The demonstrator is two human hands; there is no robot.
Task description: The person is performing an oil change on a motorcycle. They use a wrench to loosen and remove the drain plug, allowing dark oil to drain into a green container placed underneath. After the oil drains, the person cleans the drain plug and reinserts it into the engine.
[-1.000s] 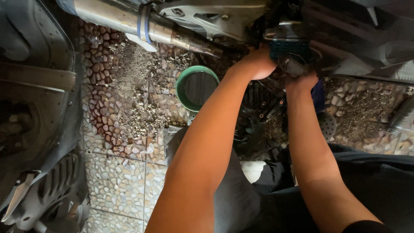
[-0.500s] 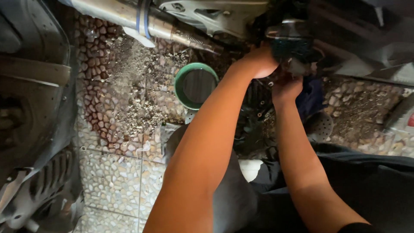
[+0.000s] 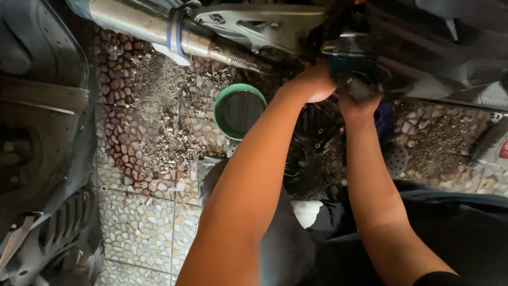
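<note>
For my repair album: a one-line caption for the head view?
Both hands, left hand and right hand, grip a dark engine part above a green-rimmed bowl on pebbled floor.

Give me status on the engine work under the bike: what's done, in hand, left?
Done: a green basin sits on the pebble floor below the exhaust pipe, and grit lies spread beside it. In hand: left hand and right hand both press on a dark engine part; the grip is hidden. Left: that part is not yet off, and a bottle lies untouched at the right.

Warm dim light, deep shadows, slight blur.
</note>
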